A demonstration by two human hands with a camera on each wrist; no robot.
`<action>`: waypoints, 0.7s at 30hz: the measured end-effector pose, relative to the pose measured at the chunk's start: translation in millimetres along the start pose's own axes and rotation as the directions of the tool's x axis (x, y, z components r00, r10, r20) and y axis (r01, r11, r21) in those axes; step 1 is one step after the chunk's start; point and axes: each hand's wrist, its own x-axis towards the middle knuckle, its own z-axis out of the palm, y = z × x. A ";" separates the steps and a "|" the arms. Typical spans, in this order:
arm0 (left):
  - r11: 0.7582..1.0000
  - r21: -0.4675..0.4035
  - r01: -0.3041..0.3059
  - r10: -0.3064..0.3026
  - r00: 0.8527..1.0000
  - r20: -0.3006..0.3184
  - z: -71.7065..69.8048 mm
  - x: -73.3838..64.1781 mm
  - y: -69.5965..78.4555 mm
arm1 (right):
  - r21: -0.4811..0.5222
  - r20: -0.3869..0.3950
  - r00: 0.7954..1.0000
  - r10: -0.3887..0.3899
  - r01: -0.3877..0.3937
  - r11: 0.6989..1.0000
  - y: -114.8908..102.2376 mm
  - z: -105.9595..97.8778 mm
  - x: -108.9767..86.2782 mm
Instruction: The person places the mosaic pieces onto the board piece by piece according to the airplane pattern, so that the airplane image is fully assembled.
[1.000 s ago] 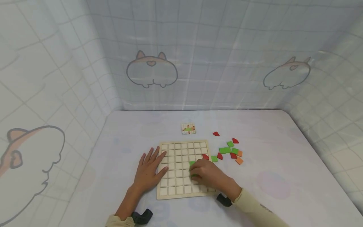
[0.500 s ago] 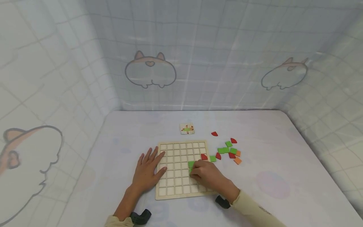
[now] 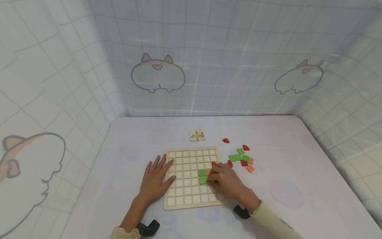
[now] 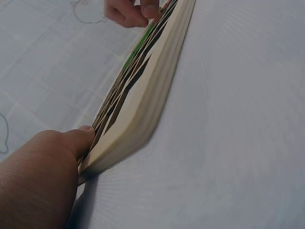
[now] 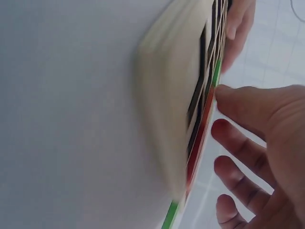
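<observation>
A pale wooden grid board (image 3: 183, 182) lies on the table. My left hand (image 3: 154, 183) rests flat with spread fingers along its left edge; in the left wrist view the thumb (image 4: 81, 138) lies over the board's rim. Two green square tiles (image 3: 202, 180) sit in neighbouring cells, one below the other. To their right an orange tile (image 3: 208, 172) is partly covered by my right hand (image 3: 226, 182). In the right wrist view that hand's thumb tip touches the board's surface, and its other fingers are parted with nothing between them. A red quarter-circle piece (image 3: 214, 164) sits just above the orange tile.
Loose green tiles (image 3: 235, 158), red quarter-circle pieces (image 3: 246, 147) and orange tiles (image 3: 250, 169) are scattered right of the board. A small pattern card (image 3: 197, 135) lies beyond it. Patterned curtains (image 3: 209, 66) surround the table at the back and sides.
My right hand has shifted right and slightly up across the board, off the green tiles, uncovering the lower green tile and part of the orange one. The left hand has stayed on the board's edge.
</observation>
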 end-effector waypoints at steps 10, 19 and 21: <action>1.000 0.005 -0.006 0.006 1.000 -0.004 2.2 0.4 -2.2 | -0.101 -0.029 0.979 0.204 -0.206 0.973 47.0 -19.6 -24.9; 1.000 0.006 -0.002 0.002 1.000 0.001 3.4 1.0 -2.6 | -0.234 -0.107 0.858 0.502 -0.512 0.826 70.1 -36.5 -40.0; 1.000 0.004 -0.002 0.002 1.000 0.002 3.4 1.0 -2.8 | -0.234 -0.112 0.843 0.525 -0.536 0.811 71.7 -38.0 -42.4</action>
